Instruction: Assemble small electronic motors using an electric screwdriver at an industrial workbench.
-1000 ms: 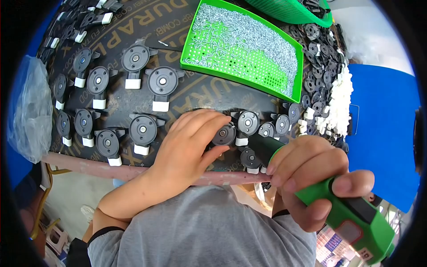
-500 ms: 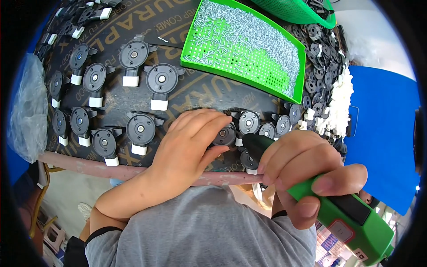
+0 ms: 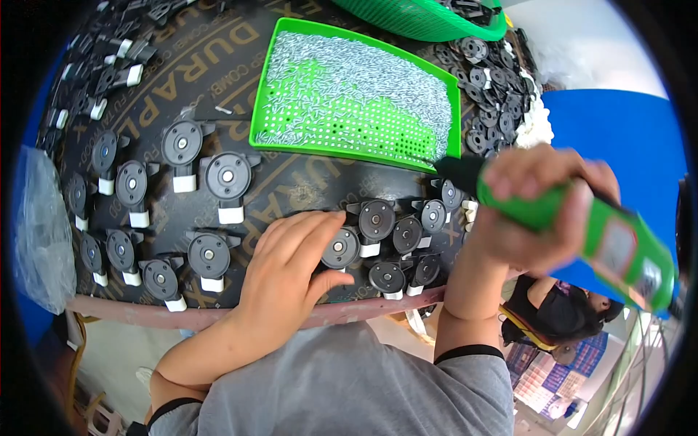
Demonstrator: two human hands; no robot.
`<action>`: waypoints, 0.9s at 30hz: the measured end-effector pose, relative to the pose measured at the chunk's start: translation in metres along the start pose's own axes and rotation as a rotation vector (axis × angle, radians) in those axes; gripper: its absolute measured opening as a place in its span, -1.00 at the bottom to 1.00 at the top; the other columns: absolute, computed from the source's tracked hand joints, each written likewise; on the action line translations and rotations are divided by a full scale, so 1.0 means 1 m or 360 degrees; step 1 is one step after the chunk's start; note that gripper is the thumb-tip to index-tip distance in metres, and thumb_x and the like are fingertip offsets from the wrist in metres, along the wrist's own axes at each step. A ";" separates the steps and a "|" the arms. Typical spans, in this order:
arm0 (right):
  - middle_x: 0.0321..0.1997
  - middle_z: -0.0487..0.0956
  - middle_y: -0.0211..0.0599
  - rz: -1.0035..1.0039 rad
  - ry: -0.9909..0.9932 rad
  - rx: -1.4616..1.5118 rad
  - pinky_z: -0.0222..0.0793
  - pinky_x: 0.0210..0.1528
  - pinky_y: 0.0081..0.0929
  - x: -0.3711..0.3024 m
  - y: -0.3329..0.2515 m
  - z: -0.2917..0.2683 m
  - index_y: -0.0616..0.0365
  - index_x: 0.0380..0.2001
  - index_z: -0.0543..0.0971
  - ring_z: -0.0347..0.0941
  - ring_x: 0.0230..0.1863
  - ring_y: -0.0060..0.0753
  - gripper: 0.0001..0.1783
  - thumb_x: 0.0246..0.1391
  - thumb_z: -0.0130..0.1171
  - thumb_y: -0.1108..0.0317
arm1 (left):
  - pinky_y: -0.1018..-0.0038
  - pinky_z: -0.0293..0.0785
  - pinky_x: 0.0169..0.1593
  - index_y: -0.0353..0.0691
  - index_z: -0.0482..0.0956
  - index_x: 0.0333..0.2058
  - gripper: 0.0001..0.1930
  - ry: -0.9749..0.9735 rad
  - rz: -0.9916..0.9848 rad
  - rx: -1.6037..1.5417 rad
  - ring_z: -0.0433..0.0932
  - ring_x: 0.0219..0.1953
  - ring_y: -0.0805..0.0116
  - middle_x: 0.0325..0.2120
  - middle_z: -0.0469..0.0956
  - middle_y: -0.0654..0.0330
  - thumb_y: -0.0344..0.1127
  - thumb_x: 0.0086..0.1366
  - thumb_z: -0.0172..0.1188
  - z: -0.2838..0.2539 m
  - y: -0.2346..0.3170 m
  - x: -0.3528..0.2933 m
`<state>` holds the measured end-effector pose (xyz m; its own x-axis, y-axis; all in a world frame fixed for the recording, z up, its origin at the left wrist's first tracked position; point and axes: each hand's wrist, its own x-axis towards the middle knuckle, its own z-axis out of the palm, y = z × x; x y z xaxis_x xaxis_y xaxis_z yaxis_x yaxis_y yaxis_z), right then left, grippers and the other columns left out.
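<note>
Left hand (image 3: 283, 269): half curled over the table (image 3: 302, 192), thumb and forefinger spread wide to either side of a black disc (image 3: 340, 248). No pinch visible; whether the palm or hidden fingers touch it, cannot tell.

Right hand (image 3: 542, 200): blurred, wrapped round a green power screwdriver (image 3: 618, 243). Its dark nose (image 3: 459, 174) shows by the lower right corner of the green tray (image 3: 349, 154), which holds silver screws (image 3: 349, 62); contact with the tray, cannot tell.

Disc position: face up, toward the table's near edge, similar black parts (image 3: 377, 219) just to its right, more disc parts (image 3: 227, 176) farther left.

Handling (judged): disc probably hard plastic, light, stiff, apt to slide or spin if pressed off-centre. Best hold: opposite points of the outer rim. Screwdriver likely the heaviest item; take it round the barrel. Screws probably slick, prone to roll.
</note>
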<state>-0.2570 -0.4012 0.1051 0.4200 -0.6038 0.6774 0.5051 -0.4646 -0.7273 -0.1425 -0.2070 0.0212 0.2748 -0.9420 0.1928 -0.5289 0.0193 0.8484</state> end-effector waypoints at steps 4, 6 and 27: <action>-0.63 0.42 -0.21 0.0035 0.0128 -0.0121 0.41 -0.57 -0.41 -0.001 0.038 -0.001 0.21 -0.09 0.24 0.38 -0.68 -0.37 -0.75 0.26 0.04 0.42 | 0.15 0.36 0.16 -0.32 0.43 0.15 -0.29 -0.0020 -0.0040 -0.0018 0.45 0.10 -0.04 0.07 0.48 0.01 -0.21 0.03 0.46 0.000 -0.005 -0.002; -0.63 0.44 -0.20 0.0059 0.0134 -0.0125 0.41 -0.57 -0.42 0.000 0.042 -0.004 0.22 -0.08 0.23 0.39 -0.67 -0.38 -0.76 0.26 0.01 0.46 | 0.15 0.36 0.16 -0.33 0.42 0.16 -0.27 -0.0035 -0.0040 -0.0037 0.44 0.11 -0.05 0.08 0.47 0.01 -0.20 0.02 0.47 0.000 -0.004 -0.002; -0.49 0.42 -0.30 0.0021 -0.0570 0.0193 0.49 -0.60 -0.47 -0.033 -0.039 0.032 0.15 0.03 0.30 0.43 -0.61 -0.39 -0.65 0.26 0.09 0.28 | 0.15 0.35 0.19 -0.25 0.49 0.12 -0.35 0.0034 -0.0042 -0.0009 0.46 0.12 -0.05 0.05 0.51 0.01 -0.33 0.01 0.48 0.001 -0.006 -0.004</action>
<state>-0.2665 -0.3421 0.1144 0.6532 -0.3346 0.6792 0.5745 -0.3654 -0.7325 -0.1408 -0.2040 0.0149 0.3057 -0.9348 0.1808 -0.5166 -0.0033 0.8562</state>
